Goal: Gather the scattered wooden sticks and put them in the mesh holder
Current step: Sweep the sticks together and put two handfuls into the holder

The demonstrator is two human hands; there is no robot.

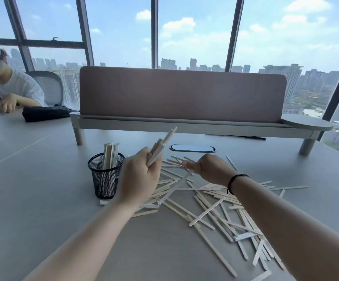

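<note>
A black mesh holder stands on the grey table with several wooden sticks upright in it. Just right of it, my left hand grips a small bundle of sticks that points up and to the right. My right hand hovers over the far side of the pile and pinches the top end of one long stick, which slants down to the left. Several pale wooden sticks lie scattered across the table from the holder to the near right corner.
A raised shelf with a brown divider panel spans the back of the table. An oval cable port sits behind the pile. At the far left a person sits beside a black bag.
</note>
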